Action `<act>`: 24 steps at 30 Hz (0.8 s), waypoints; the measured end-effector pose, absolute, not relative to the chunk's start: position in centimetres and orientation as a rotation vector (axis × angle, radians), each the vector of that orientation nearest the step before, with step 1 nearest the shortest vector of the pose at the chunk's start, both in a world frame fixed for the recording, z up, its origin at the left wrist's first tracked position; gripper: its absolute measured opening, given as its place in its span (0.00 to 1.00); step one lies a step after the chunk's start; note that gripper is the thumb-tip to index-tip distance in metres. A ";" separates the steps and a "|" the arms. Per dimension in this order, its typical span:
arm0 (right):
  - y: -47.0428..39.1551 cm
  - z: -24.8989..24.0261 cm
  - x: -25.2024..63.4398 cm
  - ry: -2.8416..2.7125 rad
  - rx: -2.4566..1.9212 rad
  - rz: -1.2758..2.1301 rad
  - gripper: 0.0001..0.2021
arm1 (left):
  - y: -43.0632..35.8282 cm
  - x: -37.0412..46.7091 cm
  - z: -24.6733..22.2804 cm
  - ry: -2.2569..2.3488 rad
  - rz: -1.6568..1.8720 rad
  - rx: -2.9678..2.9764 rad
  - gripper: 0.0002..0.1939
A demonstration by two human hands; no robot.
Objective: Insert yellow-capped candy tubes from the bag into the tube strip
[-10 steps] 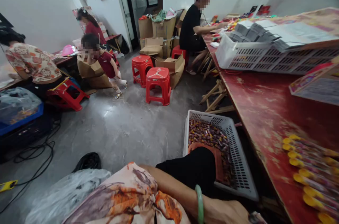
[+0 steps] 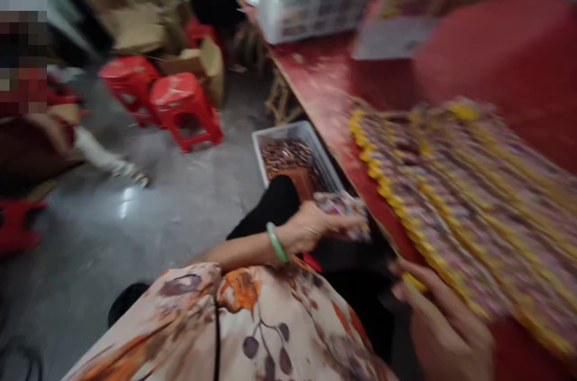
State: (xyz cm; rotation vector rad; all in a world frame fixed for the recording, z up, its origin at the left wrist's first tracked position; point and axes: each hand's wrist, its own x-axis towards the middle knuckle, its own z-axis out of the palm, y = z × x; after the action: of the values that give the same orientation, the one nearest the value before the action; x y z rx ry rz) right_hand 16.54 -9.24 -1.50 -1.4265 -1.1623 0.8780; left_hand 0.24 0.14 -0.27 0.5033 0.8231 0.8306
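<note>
Your left hand [image 2: 311, 228] grips a blurred bundle [image 2: 343, 208] just beside the red table [image 2: 487, 62], above the basket [image 2: 297, 131]. Your right hand [image 2: 444, 324] pinches a yellow-tipped stick [image 2: 412, 280] at the table's near edge.

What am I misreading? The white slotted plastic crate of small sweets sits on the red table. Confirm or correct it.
Wrong: the head view shows the white slotted plastic crate of small sweets on the grey floor, beside the red table.
</note>
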 end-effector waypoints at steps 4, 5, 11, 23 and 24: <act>-11.9 -0.8 18.6 -0.930 -1.429 0.765 0.11 | 1.7 1.6 -0.7 0.817 0.807 0.412 0.18; -11.8 -0.7 18.7 -0.897 -1.360 0.740 0.12 | 2.0 2.1 -0.6 0.826 0.783 0.397 0.17; -11.1 -0.3 17.8 -0.906 -1.192 0.546 0.10 | 1.1 5.2 0.2 0.837 0.648 0.343 0.11; -11.7 -3.1 18.4 -1.112 -1.410 -0.018 0.16 | -0.5 7.7 -0.3 0.852 0.607 0.433 0.18; -11.7 -3.3 18.3 -1.096 -1.405 -0.008 0.15 | -0.5 7.8 -0.5 0.849 0.619 0.444 0.19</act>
State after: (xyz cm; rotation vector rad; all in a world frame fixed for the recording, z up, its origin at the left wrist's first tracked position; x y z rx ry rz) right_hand 18.29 -11.65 -3.33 -1.4047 -1.0962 -0.0078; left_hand 7.77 -0.54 -0.46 0.4442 0.8492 0.6185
